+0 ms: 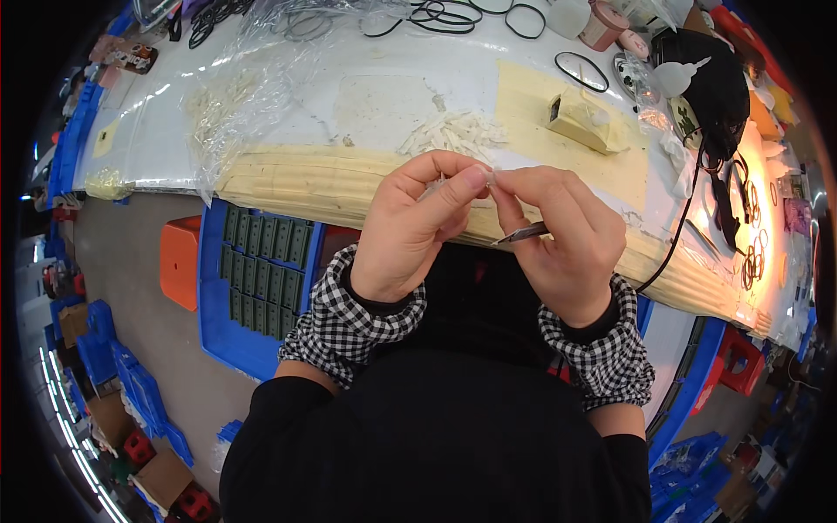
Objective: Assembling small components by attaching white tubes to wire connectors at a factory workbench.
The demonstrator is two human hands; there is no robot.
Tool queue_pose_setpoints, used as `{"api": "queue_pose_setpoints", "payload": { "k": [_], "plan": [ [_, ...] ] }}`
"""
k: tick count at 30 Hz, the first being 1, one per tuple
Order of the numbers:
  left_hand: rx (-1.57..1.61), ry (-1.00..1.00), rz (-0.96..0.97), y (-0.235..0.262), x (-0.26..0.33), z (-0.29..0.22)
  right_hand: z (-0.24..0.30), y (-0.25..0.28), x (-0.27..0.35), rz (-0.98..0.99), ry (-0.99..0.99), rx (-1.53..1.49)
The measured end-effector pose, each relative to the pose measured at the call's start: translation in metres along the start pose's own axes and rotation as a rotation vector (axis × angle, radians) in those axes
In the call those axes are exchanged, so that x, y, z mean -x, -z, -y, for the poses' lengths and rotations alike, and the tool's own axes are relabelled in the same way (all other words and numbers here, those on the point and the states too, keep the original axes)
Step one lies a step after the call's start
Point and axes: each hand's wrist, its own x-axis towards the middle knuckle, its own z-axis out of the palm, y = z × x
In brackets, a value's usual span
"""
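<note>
My left hand (403, 228) and my right hand (571, 237) meet just above the table's near edge, thumbs and forefingers pinched together. Between the fingertips is a small whitish piece (491, 177), mostly hidden by them. A slim pointed metal tool (525, 233), like a blade or tweezers, is also tucked in my right hand, its tip toward the left. Just beyond the hands lies a loose pile of small white strips (453, 134). To the right of it, a block wrapped in yellowish tape (582, 124) sits on a yellow sheet (523, 83).
Crumpled clear plastic (253, 105) covers more pale strips at left. Black rubber rings (582, 71) lie at the back. A black cable (680, 235) crosses the brightly lit right side. Below the table stand a blue crate (212, 305) of dark green parts and an orange stool (180, 263).
</note>
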Motion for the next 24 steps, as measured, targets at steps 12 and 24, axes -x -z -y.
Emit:
{"api": "queue_pose_setpoints", "payload": {
  "k": [12,24],
  "plan": [
    [-0.112,-0.102,-0.074,-0.002,-0.012,0.001,-0.006,0.003,0.003,0.100,-0.278,-0.144],
    [0.155,0.121,0.167,0.002,-0.010,-0.001,0.006,0.016,-0.004,0.256,-0.215,-0.151]
  ]
}}
